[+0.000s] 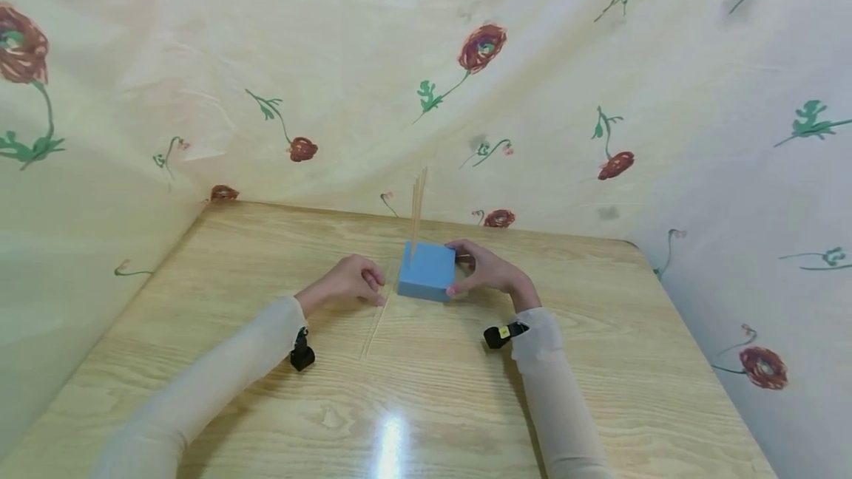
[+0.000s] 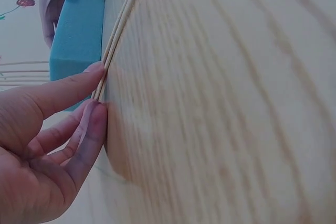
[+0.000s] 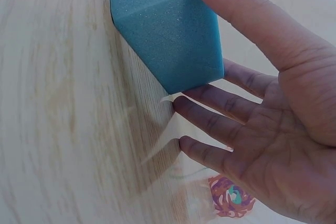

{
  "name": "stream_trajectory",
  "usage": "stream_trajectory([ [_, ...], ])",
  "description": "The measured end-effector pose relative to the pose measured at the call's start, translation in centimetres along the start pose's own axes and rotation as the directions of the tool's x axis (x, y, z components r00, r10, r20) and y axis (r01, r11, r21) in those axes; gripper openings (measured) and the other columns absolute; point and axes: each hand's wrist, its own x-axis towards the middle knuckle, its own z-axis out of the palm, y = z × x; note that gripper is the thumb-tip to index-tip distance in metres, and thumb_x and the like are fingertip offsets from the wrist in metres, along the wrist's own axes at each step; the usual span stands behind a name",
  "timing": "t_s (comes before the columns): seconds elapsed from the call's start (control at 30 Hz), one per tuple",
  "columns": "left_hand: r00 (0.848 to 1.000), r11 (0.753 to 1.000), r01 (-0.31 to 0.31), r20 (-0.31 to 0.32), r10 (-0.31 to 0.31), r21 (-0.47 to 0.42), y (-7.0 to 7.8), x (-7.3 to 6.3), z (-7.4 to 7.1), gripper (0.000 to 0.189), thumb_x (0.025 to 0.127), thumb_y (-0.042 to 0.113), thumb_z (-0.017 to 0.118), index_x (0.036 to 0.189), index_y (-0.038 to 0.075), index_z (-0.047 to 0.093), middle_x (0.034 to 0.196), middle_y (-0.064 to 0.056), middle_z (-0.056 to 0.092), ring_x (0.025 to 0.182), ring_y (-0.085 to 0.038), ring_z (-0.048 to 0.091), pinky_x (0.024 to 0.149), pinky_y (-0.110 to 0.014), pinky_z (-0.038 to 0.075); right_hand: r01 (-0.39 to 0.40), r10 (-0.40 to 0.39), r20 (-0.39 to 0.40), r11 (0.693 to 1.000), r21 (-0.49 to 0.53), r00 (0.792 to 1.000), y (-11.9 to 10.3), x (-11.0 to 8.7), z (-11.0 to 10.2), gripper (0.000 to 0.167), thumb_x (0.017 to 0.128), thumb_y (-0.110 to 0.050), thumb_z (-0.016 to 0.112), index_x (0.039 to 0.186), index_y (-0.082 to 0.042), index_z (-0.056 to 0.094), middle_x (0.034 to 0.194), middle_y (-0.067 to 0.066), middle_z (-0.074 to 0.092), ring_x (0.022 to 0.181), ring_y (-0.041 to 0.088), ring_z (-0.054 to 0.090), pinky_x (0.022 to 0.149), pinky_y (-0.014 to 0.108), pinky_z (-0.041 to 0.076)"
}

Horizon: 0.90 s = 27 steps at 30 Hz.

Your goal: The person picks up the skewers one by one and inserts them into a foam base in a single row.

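A blue foam block (image 1: pixel 434 269) lies on the wooden table, with several thin wooden sticks (image 1: pixel 416 207) standing up from its left part. My right hand (image 1: pixel 491 270) holds the block from the right, thumb at the near corner and fingers at the far one. In the right wrist view, the lower fingertips touch the tabletop beside the block (image 3: pixel 168 35). Just left of the block, a few loose wooden sticks (image 1: pixel 373 327) lie flat, close together. My left hand (image 1: pixel 349 279) pinches at these sticks (image 2: pixel 124 17) between thumb and fingertips; how many it grips is unclear.
The wooden tabletop (image 1: pixel 426 383) ends at a pale curtain (image 1: pixel 373 80) with red flowers, which hangs behind and along both sides. A black wrist camera (image 1: pixel 302 355) is strapped to the left sleeve, another camera (image 1: pixel 498 336) to the right one.
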Motion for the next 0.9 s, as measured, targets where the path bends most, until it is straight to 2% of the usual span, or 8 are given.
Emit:
stream_trajectory([
  [0.2, 0.999, 1.0, -0.002, 0.034, 0.001, 0.024, 0.2, -0.5, -1.1, 0.026, 0.078, 0.005, 0.087, 0.101, 0.0, 0.075, 0.084, -0.006, 0.072, 0.074, -0.012, 0.066, 0.068, -0.027, 0.059, -0.012, 0.012, -0.005, 1.0, 0.002, 1.0, -0.1, 0.2, 0.2, 0.093, 0.076, -0.015, 0.091, 0.152, -0.007, 0.038, 0.157, 0.017, 0.039, 0.148, 0.041, 0.034, 0.124, 0.056, 0.026],
  [0.43, 0.996, 0.999, -0.007, 0.093, 0.002, 0.046, -0.5, -1.1, -2.8, 0.022, 0.081, 0.002, 0.082, 0.103, 0.002, 0.076, 0.085, -0.007, 0.074, 0.072, -0.014, 0.067, 0.068, -0.029, 0.059, -0.014, 0.014, -0.008, 1.0, -0.007, 1.0, -0.1, 0.1, 0.2, 0.094, 0.076, -0.015, 0.091, 0.153, -0.007, 0.037, 0.158, 0.018, 0.038, 0.148, 0.041, 0.034, 0.124, 0.056, 0.026],
  [0.7, 0.994, 0.993, 0.021, 0.106, -0.033, 0.116, -0.8, -1.7, -4.1, 0.027, 0.071, 0.0, 0.09, 0.092, 0.004, 0.075, 0.076, -0.003, 0.07, 0.065, -0.011, 0.065, 0.058, -0.024, 0.056, -0.019, 0.018, -0.017, 1.0, -0.013, 1.0, -0.2, 0.0, 0.1, 0.093, 0.076, -0.014, 0.092, 0.152, -0.008, 0.039, 0.158, 0.017, 0.039, 0.148, 0.04, 0.035, 0.124, 0.056, 0.027],
  [0.9, 0.992, 0.996, 0.062, 0.106, -0.068, 0.057, -0.4, -2.4, -4.2, 0.025, 0.074, -0.008, 0.083, 0.096, -0.002, 0.072, 0.08, -0.008, 0.072, 0.063, -0.012, 0.067, 0.059, -0.025, 0.058, -0.019, 0.019, -0.008, 1.0, 0.001, 1.0, -0.1, 0.0, 0.1, 0.094, 0.076, -0.015, 0.091, 0.153, -0.007, 0.037, 0.159, 0.018, 0.037, 0.149, 0.041, 0.034, 0.124, 0.056, 0.026],
])
